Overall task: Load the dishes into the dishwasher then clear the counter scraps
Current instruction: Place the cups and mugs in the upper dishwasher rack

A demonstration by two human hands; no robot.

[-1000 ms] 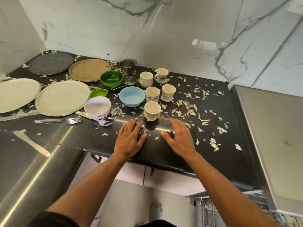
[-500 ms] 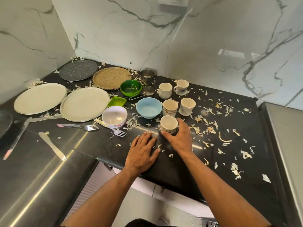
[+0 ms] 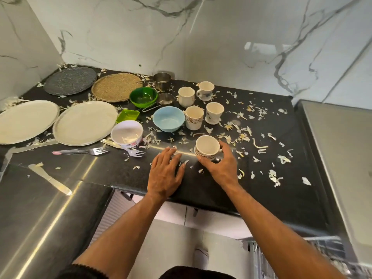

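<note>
1. Nearest the edge of the glossy black speckled desk [image 3: 124, 172], the left hand [image 3: 164, 176] lies flat, fingers straight and a little spread, its grip holding nothing.
2. Just beside it, the right hand [image 3: 220, 168] has its grip curled round a cream ceramic cup [image 3: 207, 147] with a patterned band, thumb in front and fingers behind (the cup stands upright).
3. Pale, papery scraps [image 3: 244, 136] litter the desk, thickest to the right of the cup.
4. To the left lie two metal forks [image 3: 98, 151] and a rounded white bowl [image 3: 126, 133].
5. Further back sit a smooth light-blue bowl [image 3: 168, 118], four more cream cups [image 3: 194, 117], a green bowl [image 3: 143, 97] and a small square green dish [image 3: 127, 115].
6. Left of those rest two broad, flat, pale round plates [image 3: 84, 122].
7. Against the veined marble wall sit a woven straw-coloured mat [image 3: 116, 87] and a dark grainy round mat [image 3: 70, 80].
</note>
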